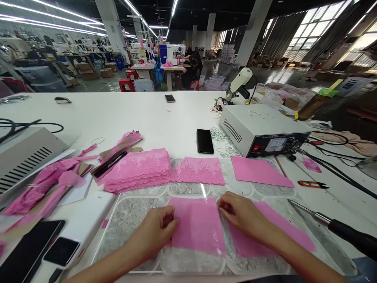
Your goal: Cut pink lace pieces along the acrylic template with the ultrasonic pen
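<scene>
A sheer pink fabric piece [197,226] lies on the clear plastic sheet [132,220] in front of me. My left hand [160,226] has its fingers curled in a pinch at the piece's left edge. At the upper right corner, my right hand [237,214] pinches the same piece, thumb and fingers together. Under and beside my right forearm lies another group of pink fabric pieces [282,224]. Behind my hands, a single pink lace piece [198,171] sits right of a stack of pink lace [141,169]. A flat pink panel [260,171] lies further right.
A grey control box [265,129] stands at right, its cable running to a black-handled pointed tool [332,226]. Orange thread snips [312,184] lie nearby. A phone [205,141] is behind the lace. Pink bundles [50,184] and a white box [85,228] are at left.
</scene>
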Available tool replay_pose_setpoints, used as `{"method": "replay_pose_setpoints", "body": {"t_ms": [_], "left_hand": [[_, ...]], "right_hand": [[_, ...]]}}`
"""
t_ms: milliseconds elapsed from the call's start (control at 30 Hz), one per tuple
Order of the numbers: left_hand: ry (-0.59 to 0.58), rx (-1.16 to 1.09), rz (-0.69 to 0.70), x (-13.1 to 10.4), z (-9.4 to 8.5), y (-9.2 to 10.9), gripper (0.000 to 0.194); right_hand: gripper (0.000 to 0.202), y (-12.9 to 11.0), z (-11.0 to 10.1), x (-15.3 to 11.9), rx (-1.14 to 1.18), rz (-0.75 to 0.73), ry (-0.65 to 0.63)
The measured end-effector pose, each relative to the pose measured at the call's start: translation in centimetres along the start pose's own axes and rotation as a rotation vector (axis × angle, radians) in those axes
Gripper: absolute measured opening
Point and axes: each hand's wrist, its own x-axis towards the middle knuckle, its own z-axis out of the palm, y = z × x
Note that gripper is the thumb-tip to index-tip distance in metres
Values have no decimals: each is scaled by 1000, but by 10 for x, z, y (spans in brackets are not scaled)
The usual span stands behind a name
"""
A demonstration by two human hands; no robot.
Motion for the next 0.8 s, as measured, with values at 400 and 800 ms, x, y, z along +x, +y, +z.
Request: {"method": "replay_pose_setpoints", "body": {"t_ms": [400, 800], "left_hand": [[133, 439, 114, -13, -10, -6, 29], [-5, 689, 655, -13, -16, -5, 50]], "right_hand": [[20, -5, 1, 29, -86, -16, -19], [22, -15, 20, -1, 21, -180, -102]]}}
